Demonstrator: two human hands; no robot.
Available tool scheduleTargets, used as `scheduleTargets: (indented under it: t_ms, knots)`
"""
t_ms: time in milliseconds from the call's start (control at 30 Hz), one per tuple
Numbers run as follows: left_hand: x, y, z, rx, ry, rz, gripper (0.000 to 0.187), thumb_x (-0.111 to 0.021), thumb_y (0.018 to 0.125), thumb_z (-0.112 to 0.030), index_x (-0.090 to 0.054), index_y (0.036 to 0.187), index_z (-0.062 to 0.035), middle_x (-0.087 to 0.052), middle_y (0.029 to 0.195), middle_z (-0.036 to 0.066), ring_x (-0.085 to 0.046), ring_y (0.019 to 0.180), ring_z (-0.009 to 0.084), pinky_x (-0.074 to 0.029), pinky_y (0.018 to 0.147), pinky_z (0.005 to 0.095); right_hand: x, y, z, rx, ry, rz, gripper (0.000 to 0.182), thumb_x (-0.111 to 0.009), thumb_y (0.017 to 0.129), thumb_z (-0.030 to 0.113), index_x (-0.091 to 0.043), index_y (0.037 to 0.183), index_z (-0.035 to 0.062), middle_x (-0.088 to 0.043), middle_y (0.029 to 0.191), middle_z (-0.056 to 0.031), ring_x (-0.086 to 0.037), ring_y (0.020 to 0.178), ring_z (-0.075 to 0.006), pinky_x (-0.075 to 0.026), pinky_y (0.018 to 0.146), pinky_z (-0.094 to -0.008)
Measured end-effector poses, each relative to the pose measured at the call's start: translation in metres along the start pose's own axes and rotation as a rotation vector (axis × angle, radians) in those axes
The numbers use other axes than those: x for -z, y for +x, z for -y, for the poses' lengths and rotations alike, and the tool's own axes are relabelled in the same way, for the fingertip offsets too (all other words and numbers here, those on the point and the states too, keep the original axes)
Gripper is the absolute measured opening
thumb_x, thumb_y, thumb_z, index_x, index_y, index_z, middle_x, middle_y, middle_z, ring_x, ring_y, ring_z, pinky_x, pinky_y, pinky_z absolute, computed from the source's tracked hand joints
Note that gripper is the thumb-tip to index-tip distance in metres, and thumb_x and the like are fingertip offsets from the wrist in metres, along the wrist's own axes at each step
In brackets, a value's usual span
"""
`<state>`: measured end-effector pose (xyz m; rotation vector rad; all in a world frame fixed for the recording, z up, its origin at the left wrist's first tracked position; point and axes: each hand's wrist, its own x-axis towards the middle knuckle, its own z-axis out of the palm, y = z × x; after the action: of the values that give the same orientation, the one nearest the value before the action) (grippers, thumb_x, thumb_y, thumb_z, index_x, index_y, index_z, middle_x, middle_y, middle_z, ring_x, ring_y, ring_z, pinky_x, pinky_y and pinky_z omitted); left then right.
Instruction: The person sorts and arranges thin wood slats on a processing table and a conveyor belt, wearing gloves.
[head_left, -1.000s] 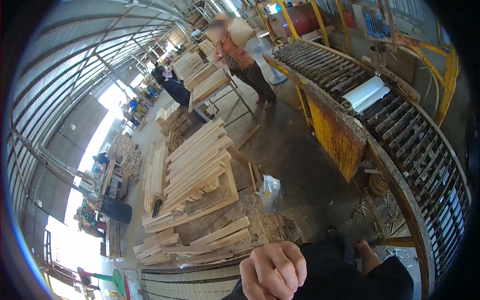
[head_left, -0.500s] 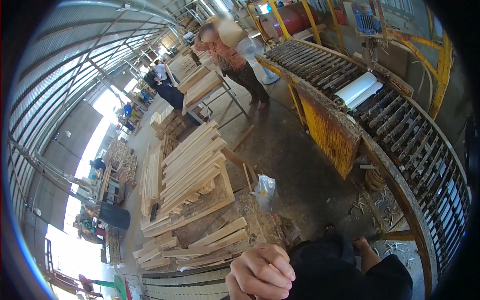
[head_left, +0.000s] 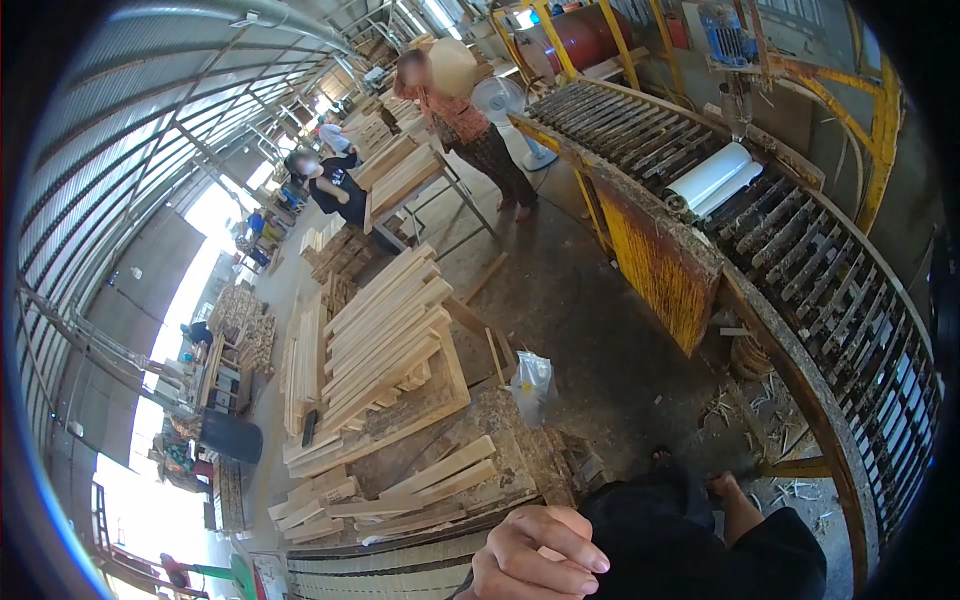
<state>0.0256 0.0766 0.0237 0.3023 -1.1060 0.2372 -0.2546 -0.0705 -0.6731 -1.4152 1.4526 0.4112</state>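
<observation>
We are seeing one hand point(head_left: 540, 560) at the bottom edge of the view, its fingers curling inward over something pale underneath; we cannot tell whether it is the left or the right, nor whether it is gripping anything. It is hovering just above a ribbed surface point(head_left: 390, 570) at the frame's bottom, beside the person's dark trousers point(head_left: 690, 545), with bare feet showing on the concrete floor point(head_left: 590, 320). Just beyond the hand, a few short wooden boards point(head_left: 440, 475) are lying on a rough bench top, and farther out a tall stack of long planks point(head_left: 385, 330) is resting at a slant. A clear plastic bag point(head_left: 533, 385) is sitting near the bench corner. To the right, a curved slatted conveyor point(head_left: 800, 260) is carrying a white roll point(head_left: 712, 178). Far back, a co-worker point(head_left: 470, 120) is standing beside a fan point(head_left: 500, 100), and another person point(head_left: 335, 185) is bending near a table of planks.
</observation>
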Motion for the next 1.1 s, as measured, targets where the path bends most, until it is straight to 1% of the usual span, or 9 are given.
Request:
scheduleTargets:
  t_ms: [233, 333, 500, 633, 733, 833, 933, 1033, 1100]
  knots:
    - [0.014, -0.011, -0.005, 0.063, -0.042, 0.016, 0.02, -0.056, 0.102, -0.022, -0.055, 0.087, -0.0084, -0.059, 0.072, 0.007, -0.062, 0.062, 0.0183, -0.056, 0.057, 0.0355, 0.005, -0.009, -0.004, 0.061, 0.123, -0.026, 0.049, -0.09, 0.067, 0.025, -0.074, 0.104, -0.0036, -0.074, 0.092, -0.0102, -0.069, 0.081, -0.021, -0.056, 0.072, -0.04]
    - [0.012, -0.012, -0.005, 0.067, -0.027, -0.005, 0.014, -0.056, 0.102, -0.02, -0.064, 0.109, -0.011, -0.062, 0.079, 0.007, -0.063, 0.066, 0.0185, -0.058, 0.06, 0.0356, 0.008, -0.011, 0.006, -0.025, -0.024, 0.09, 0.047, -0.086, 0.07, 0.041, -0.077, 0.1, 0.0064, -0.075, 0.102, -0.014, -0.069, 0.092, -0.0271, -0.057, 0.079, -0.0411]
    - [0.014, -0.014, -0.007, 0.096, -0.013, 0.203, 0.044, -0.058, 0.101, -0.014, -0.058, 0.142, -0.0297, -0.066, 0.092, 0.006, -0.066, 0.076, 0.0202, -0.059, 0.067, 0.0335, -0.008, 0.015, -0.011, 0.023, -0.063, -0.027, 0.05, -0.088, 0.067, 0.042, -0.077, 0.099, 0.0044, -0.075, 0.102, -0.0129, -0.069, 0.091, -0.0254, -0.056, 0.079, -0.0406]
    - [0.023, -0.006, -0.001, 0.176, -0.225, 0.296, 0.032, -0.063, 0.099, -0.016, -0.069, 0.13, -0.0246, -0.07, 0.093, 0.007, -0.068, 0.081, 0.0212, -0.059, 0.069, 0.0328, 0.004, -0.012, 0.005, 0.087, 0.035, -0.021, 0.048, -0.086, 0.069, 0.022, -0.074, 0.108, -0.0022, -0.075, 0.104, -0.0112, -0.07, 0.093, -0.0247, -0.056, 0.082, -0.0412]
    - [0.024, 0.002, 0.013, 0.238, -0.48, 0.33, 0.024, -0.069, 0.096, -0.019, -0.075, 0.119, -0.02, -0.073, 0.095, 0.009, -0.069, 0.084, 0.0218, -0.059, 0.071, 0.032, -0.004, -0.001, -0.003, 0.117, -0.124, -0.062, 0.047, -0.085, 0.07, 0.022, -0.073, 0.109, -0.0025, -0.075, 0.101, -0.0114, -0.07, 0.091, -0.0236, -0.056, 0.081, -0.0399]
    - [0.023, 0.009, 0.025, 0.273, -0.68, 0.37, 0.014, -0.075, 0.092, -0.019, -0.08, 0.104, -0.0145, -0.074, 0.094, 0.01, -0.069, 0.082, 0.0207, -0.058, 0.071, 0.0301, -0.011, 0.028, -0.031, 0.093, 0.179, 0.008, 0.046, -0.086, 0.07, 0.02, -0.073, 0.108, -0.0026, -0.075, 0.1, -0.012, -0.07, 0.09, -0.0229, -0.056, 0.08, -0.0389]
    - [0.018, 0.017, 0.035, 0.257, -0.805, 0.443, 0.008, -0.076, 0.091, -0.015, -0.081, 0.096, -0.012, -0.074, 0.088, 0.009, -0.068, 0.076, 0.0185, -0.057, 0.068, 0.0286, -0.011, 0.043, -0.039, -0.001, 0.15, 0.066, 0.042, -0.085, 0.072, 0.017, -0.073, 0.107, -0.0018, -0.074, 0.098, -0.0125, -0.07, 0.087, -0.0239, -0.057, 0.075, -0.0404]
    - [0.013, 0.02, 0.034, 0.283, -0.849, 0.427, 0.007, -0.075, 0.091, -0.013, -0.082, 0.093, -0.0114, -0.074, 0.085, 0.009, -0.068, 0.072, 0.0172, -0.057, 0.066, 0.0278, -0.026, 0.045, -0.045, 0.014, 0.281, -0.089, 0.039, -0.084, 0.074, 0.016, -0.074, 0.107, -0.0007, -0.074, 0.098, -0.0126, -0.07, 0.083, -0.0255, -0.058, 0.07, -0.0428]
    - [0.012, 0.019, 0.028, 0.36, -0.843, 0.387, 0.008, -0.074, 0.092, -0.012, -0.082, 0.09, -0.0108, -0.074, 0.082, 0.008, -0.067, 0.069, 0.0164, -0.056, 0.064, 0.0272, -0.013, 0.025, -0.027, 0.01, 0.073, 0.042, 0.043, -0.076, 0.082, 0.027, -0.068, 0.12, 0.0077, -0.069, 0.119, -0.012, -0.063, 0.109, -0.0303, -0.052, 0.092, -0.0438]
